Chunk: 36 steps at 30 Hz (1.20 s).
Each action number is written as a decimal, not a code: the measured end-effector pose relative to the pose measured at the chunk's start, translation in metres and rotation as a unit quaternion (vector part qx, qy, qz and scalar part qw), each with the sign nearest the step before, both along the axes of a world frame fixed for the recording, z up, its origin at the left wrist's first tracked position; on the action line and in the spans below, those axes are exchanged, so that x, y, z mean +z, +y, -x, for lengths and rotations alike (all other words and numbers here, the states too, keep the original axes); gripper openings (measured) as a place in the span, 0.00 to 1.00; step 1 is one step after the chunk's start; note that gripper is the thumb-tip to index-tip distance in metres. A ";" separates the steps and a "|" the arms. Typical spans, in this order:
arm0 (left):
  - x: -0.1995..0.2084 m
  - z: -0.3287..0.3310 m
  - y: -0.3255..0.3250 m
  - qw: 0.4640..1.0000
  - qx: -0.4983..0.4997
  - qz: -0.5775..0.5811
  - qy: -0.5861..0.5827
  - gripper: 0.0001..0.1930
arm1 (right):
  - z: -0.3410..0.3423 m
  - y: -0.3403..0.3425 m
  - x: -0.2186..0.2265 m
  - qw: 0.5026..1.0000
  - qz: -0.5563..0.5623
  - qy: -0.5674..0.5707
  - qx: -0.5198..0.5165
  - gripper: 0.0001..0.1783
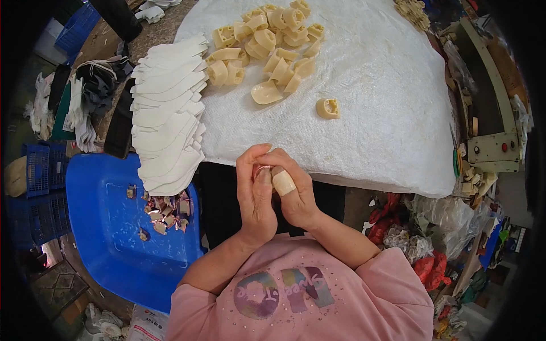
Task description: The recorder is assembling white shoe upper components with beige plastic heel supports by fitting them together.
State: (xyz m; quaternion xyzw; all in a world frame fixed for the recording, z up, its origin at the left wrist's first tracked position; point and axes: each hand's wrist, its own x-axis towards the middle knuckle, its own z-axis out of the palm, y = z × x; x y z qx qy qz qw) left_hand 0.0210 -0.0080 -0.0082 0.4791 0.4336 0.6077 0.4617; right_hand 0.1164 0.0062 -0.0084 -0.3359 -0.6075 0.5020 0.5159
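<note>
My left hand (254,196) and my right hand (296,193) are cupped together over my lap, in front of the white sack's near edge. Both close around a small piece with a shiny pink edge (261,169), mostly hidden by the fingers, so its kind cannot be made out. A pale tape wrap (283,182) covers my right thumb. Beyond the hands, a single cream plastic shoe heel (328,108) lies on the white woven sack (375,136). A pile of similar cream heels (278,71) sits farther back on it.
Overlapping white cut pieces (168,119) lie in a row along the sack's left side. At left, a blue basin (105,227) holds several small pink-edged pieces (165,211). A black phone-like slab (120,128) lies beside the white pieces. Plastic bags (449,221) crowd the right.
</note>
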 end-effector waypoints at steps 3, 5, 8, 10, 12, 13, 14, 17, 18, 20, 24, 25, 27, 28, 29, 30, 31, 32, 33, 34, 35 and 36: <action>0.007 0.007 0.004 0.970 -0.120 0.062 -0.202 0.24 | -0.002 0.003 0.005 0.999 0.050 0.007 0.001 0.18; 0.008 0.011 0.006 0.959 -0.147 0.056 -0.237 0.29 | -0.003 0.003 0.008 0.997 0.073 0.023 0.005 0.19; 0.007 0.014 0.008 0.936 -0.178 0.078 -0.294 0.30 | -0.011 0.004 0.006 0.983 0.169 0.060 0.039 0.23; 0.011 0.020 0.007 0.945 -0.197 0.082 -0.247 0.30 | -0.016 0.007 0.006 0.965 0.229 0.096 0.080 0.24; 0.016 0.021 0.005 0.952 -0.214 0.087 -0.199 0.30 | -0.020 0.010 0.014 0.962 0.245 0.084 0.085 0.22; 0.018 0.020 0.003 0.975 -0.187 0.056 -0.104 0.30 | -0.020 0.011 0.018 0.958 0.261 0.073 0.091 0.21; 0.019 0.019 0.001 0.987 -0.159 0.026 -0.007 0.30 | -0.018 0.010 0.021 0.958 0.262 0.073 0.091 0.21; 0.016 0.020 0.001 0.981 -0.183 -0.035 0.050 0.28 | -0.015 0.006 0.022 0.934 0.328 0.106 0.094 0.16; 0.013 0.019 0.001 0.979 -0.189 -0.062 0.039 0.27 | -0.013 0.004 0.019 0.956 0.266 0.091 0.084 0.15; 0.008 0.019 0.002 0.978 -0.189 -0.071 0.056 0.27 | -0.013 0.002 0.013 0.984 0.158 0.043 0.072 0.14; 0.010 0.022 0.009 0.978 -0.162 -0.055 0.120 0.29 | -0.014 0.007 0.008 0.984 0.167 0.009 0.068 0.15; 0.012 0.023 0.009 0.978 -0.161 -0.055 0.122 0.29 | -0.014 0.010 0.010 0.979 0.194 0.034 0.058 0.15; 0.015 0.024 0.008 0.980 -0.197 0.009 -0.033 0.31 | -0.016 0.014 0.015 0.972 0.222 0.058 0.050 0.14; 0.014 0.027 0.009 0.978 -0.208 0.004 -0.026 0.36 | -0.020 0.014 0.017 0.986 0.163 0.015 0.021 0.14; 0.012 0.030 0.011 0.978 -0.207 0.005 -0.026 0.36 | -0.025 0.015 0.019 0.994 0.103 -0.028 -0.009 0.14; 0.008 0.033 0.013 0.978 -0.175 -0.060 0.099 0.39 | -0.031 0.022 0.023 0.974 -0.038 -0.217 -0.056 0.15; 0.005 0.034 0.015 0.957 -0.141 -0.123 0.222 0.43 | -0.030 0.022 0.027 0.974 -0.036 -0.216 -0.057 0.15; 0.001 0.034 0.018 0.920 -0.103 -0.205 0.317 0.48 | -0.029 0.022 0.035 0.964 -0.003 -0.264 -0.017 0.15; 0.001 0.034 0.017 0.920 -0.104 -0.203 0.318 0.48 | -0.028 0.023 0.039 0.950 0.030 -0.309 0.023 0.16; 0.001 0.034 0.016 0.936 -0.105 -0.164 0.292 0.48 | -0.028 0.026 0.039 0.956 0.049 -0.288 0.033 0.17; 0.002 0.034 0.014 0.950 -0.106 -0.124 0.266 0.48 | -0.027 0.025 0.034 0.956 0.050 -0.287 0.035 0.17; 0.009 0.033 0.013 0.968 -0.120 -0.089 0.199 0.43 | -0.027 0.023 0.026 0.976 0.046 -0.213 0.016 0.16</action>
